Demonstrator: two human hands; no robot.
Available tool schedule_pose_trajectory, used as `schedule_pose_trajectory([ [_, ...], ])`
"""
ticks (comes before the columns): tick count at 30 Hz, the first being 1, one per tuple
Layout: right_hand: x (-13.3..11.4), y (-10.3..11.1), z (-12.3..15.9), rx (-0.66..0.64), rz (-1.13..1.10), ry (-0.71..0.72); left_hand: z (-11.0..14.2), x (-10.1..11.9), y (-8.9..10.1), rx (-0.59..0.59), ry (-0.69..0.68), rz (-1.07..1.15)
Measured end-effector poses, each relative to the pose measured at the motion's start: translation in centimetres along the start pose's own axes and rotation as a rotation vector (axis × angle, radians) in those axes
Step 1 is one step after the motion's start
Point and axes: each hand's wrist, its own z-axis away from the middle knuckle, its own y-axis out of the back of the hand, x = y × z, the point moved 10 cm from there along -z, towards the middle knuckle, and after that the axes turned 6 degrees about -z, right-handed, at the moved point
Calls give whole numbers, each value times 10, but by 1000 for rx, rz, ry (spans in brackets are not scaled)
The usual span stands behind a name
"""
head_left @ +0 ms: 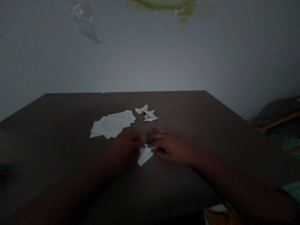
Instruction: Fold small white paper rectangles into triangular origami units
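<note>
Left hand (128,144): closed grip on small, angular white printed-paper piece (144,155).
Right hand (167,145): closed grip, piece's opposite edge.
Piece: on dark-brown wood-grain worktop (187,112), nearer than folded white paper shapes (150,116).

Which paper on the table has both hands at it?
The white sheet between the left hand and right hand; the loose sheets and folded pieces lie farther back.
</note>
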Motion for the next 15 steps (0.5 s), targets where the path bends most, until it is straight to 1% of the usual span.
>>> schedule_pose_trajectory([
  [3,-1,0,0,-17,27,-12,4,7,2,-46,-20,5],
  [6,-1,-1,1,-29,52,-19,7,7,-1,-81,-5,16],
  [12,0,-5,4,-39,40,-42,10,13,-3,-47,-70,44],
  [15,-1,-6,3,-39,42,-49,10,13,-4,-58,-92,45],
])
